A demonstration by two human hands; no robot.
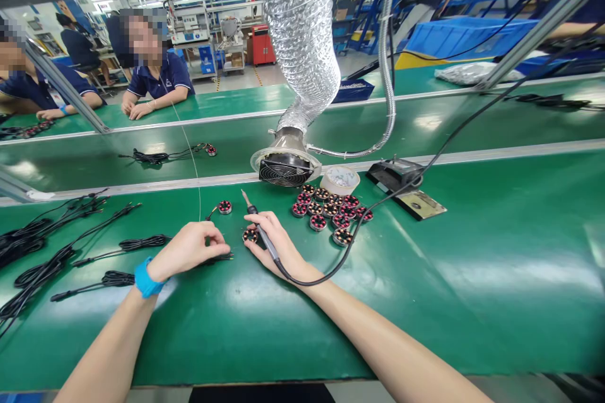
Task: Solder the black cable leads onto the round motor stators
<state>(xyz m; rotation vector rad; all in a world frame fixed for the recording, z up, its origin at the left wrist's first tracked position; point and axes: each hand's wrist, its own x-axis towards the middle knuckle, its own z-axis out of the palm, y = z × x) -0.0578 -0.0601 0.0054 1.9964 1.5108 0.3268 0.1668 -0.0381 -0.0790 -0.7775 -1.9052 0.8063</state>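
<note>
My left hand (191, 247), with a blue band at the wrist, pinches a black cable (224, 257) near its bared wire ends. A soldering iron (267, 242) lies across my right hand (282, 247), its tip pointing up and away from me. The thumb and fingers of that same hand also close around a small round motor stator (250, 236) with copper windings, flat on the green bench. Just beyond, another stator (225, 206) with red windings has a wire attached. Part of the cable is hidden under my left hand.
Several stators (329, 209) cluster right of my hands, beside a tape roll (341, 181). A fume extractor (286, 167) hangs above. The soldering iron stand (397, 176) is farther right; black cable bundles (35, 252) lie left. Co-workers (158, 75) sit across the conveyor (227, 138).
</note>
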